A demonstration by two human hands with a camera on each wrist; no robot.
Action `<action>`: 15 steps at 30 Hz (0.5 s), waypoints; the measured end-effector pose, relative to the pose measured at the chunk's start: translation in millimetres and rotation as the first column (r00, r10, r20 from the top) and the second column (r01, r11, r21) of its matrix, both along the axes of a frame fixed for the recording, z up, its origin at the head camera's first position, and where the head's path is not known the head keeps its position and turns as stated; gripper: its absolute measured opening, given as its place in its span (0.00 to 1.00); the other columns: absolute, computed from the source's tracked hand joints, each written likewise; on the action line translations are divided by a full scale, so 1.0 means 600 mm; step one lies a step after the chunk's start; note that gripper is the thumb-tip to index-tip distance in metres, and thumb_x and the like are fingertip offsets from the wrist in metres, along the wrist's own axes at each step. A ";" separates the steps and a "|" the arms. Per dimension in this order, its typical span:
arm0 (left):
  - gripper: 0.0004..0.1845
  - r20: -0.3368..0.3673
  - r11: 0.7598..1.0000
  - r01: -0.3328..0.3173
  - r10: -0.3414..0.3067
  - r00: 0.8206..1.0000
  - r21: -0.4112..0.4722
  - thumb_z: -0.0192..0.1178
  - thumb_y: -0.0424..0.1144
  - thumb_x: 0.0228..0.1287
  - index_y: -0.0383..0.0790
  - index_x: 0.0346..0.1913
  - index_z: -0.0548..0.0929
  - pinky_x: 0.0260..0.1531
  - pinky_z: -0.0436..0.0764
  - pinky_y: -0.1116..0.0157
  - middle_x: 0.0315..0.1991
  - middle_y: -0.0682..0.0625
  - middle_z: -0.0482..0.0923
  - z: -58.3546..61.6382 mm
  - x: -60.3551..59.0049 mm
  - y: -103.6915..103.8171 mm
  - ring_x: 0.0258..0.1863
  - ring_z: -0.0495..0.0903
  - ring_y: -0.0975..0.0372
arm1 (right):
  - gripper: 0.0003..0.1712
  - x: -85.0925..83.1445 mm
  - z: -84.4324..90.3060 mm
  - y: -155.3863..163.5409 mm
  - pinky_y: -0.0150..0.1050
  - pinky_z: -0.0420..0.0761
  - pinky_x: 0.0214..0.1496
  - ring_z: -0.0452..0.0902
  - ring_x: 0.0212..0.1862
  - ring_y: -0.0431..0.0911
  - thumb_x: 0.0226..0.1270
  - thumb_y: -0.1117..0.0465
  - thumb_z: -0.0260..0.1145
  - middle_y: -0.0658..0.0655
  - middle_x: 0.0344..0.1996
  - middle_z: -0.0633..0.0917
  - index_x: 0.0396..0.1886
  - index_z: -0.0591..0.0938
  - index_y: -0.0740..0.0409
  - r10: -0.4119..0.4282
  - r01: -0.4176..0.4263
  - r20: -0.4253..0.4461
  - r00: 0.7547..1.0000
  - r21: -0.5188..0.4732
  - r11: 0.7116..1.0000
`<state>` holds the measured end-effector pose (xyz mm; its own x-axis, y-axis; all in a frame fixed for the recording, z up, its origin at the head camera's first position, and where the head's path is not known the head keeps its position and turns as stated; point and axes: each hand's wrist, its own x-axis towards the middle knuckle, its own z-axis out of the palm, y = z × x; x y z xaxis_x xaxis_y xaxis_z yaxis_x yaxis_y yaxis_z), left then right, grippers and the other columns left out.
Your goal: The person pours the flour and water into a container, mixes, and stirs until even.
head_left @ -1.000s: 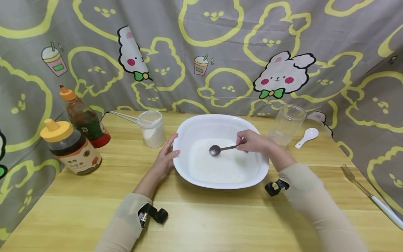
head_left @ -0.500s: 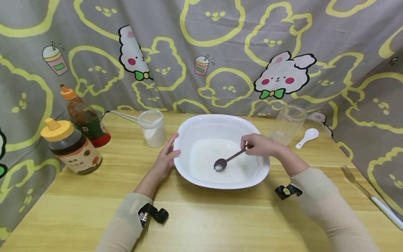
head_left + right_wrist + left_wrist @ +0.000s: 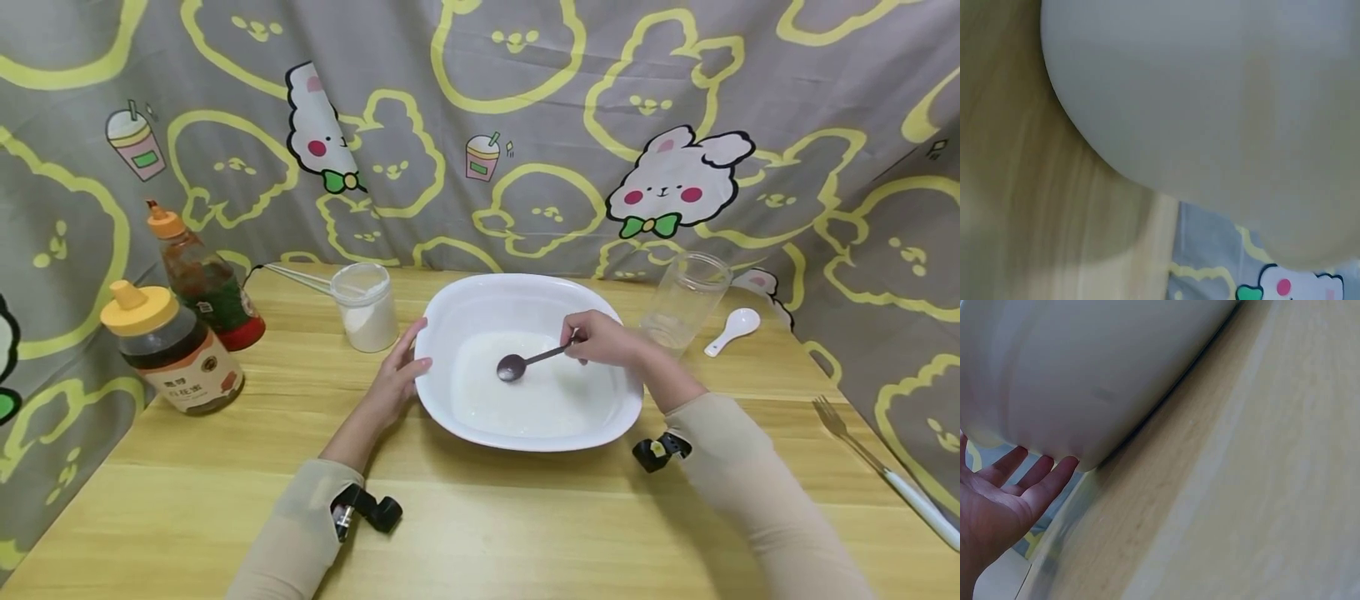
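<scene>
Right hand [image 3: 603, 340] pinches the handle end of a dark metal spoon [image 3: 525, 362], fingers curled round it; spoon bowl sits low in the white dish [image 3: 450, 417], over the white contents near the middle. Left hand [image 3: 396, 375] rests against the dish's left outer rim, fingers straight and relaxed, thumb at the edge; left wrist view shows the fingertips [image 3: 1054, 481] touching the dish wall. Dish stands on the wooden table [image 3: 525, 533], centre. Left of it: white-powder jar [image 3: 365, 307], then honey bottle [image 3: 171, 350] and sauce bottle [image 3: 202, 279]. Right: clear jar [image 3: 684, 298], white ceramic spoon [image 3: 732, 327], fork [image 3: 885, 471] near the table's right edge.
</scene>
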<state>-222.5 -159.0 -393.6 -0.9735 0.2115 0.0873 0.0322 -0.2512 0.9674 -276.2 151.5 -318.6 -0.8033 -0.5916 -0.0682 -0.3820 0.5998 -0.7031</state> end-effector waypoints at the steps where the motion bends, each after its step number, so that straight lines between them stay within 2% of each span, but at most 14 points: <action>1: 0.34 0.001 1.000 0.001 -0.001 1.000 0.002 0.51 0.34 0.54 0.53 0.65 0.54 0.37 0.77 0.56 0.58 0.36 0.57 0.000 0.000 0.001 0.51 0.63 0.43 | 0.03 -0.001 -0.004 -0.004 0.32 0.65 0.20 0.66 0.17 0.44 0.51 0.74 0.56 0.52 0.11 0.72 0.24 0.74 0.65 0.009 -0.009 0.016 1.000 -0.011 1.000; 5: 0.34 -0.003 1.000 0.002 -0.002 1.000 0.010 0.51 0.34 0.55 0.52 0.65 0.54 0.39 0.75 0.53 0.60 0.38 0.55 0.000 0.001 0.000 0.52 0.61 0.41 | 0.03 0.002 -0.014 -0.014 0.31 0.64 0.19 0.66 0.16 0.43 0.50 0.74 0.56 0.52 0.10 0.72 0.23 0.74 0.65 0.066 -0.063 0.097 0.993 -0.039 0.997; 9: 0.34 -0.005 1.000 0.005 -0.005 1.000 0.013 0.51 0.34 0.55 0.51 0.65 0.53 0.40 0.74 0.51 0.61 0.39 0.54 -0.001 0.002 -0.001 0.53 0.60 0.40 | 0.03 0.011 -0.016 -0.012 0.30 0.65 0.20 0.66 0.16 0.42 0.51 0.74 0.57 0.52 0.10 0.72 0.23 0.74 0.64 0.167 -0.166 0.145 0.975 -0.016 0.986; 12: 0.34 -0.002 1.000 0.008 -0.008 1.000 0.012 0.51 0.34 0.54 0.51 0.65 0.53 0.40 0.74 0.52 0.61 0.39 0.53 -0.001 0.002 -0.001 0.54 0.60 0.42 | 0.04 0.018 -0.007 -0.002 0.30 0.65 0.21 0.65 0.16 0.42 0.51 0.74 0.57 0.51 0.11 0.72 0.23 0.74 0.63 0.198 -0.203 0.122 0.972 0.025 0.979; 15: 0.34 -0.002 1.000 0.005 -0.005 1.000 0.006 0.51 0.34 0.54 0.51 0.65 0.53 0.40 0.75 0.53 0.61 0.40 0.53 0.000 0.001 -0.001 0.53 0.61 0.43 | 0.05 0.020 0.007 0.010 0.31 0.66 0.20 0.66 0.17 0.42 0.51 0.74 0.57 0.53 0.12 0.73 0.22 0.74 0.62 0.145 -0.150 0.061 0.987 0.072 0.986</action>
